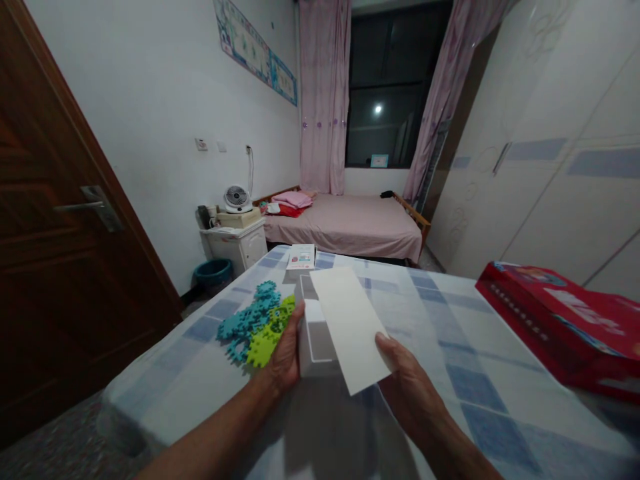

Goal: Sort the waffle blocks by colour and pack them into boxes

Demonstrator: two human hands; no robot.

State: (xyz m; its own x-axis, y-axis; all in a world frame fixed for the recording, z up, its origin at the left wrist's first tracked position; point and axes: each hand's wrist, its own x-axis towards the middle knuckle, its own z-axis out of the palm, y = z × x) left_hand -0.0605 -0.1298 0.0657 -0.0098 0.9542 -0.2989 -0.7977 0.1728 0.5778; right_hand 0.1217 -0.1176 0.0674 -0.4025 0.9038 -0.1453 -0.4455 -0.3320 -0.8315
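My left hand is closed on the left wall of a white open box above the table. Between the thumb and fingers of my right hand is a flat white card, tilted across the right side of the box opening. The card hides part of the box's inside; the part that shows is plain white. Just left of the box lie teal toothed plastic pieces and lime-green toothed pieces, heaped together on the cloth. Some of the green ones are behind my left hand.
A blue-and-white checked cloth covers the table. At its far edge stands a small white printed box. A large red box occupies the right side. Beyond are a bed and a white cabinet with a fan.
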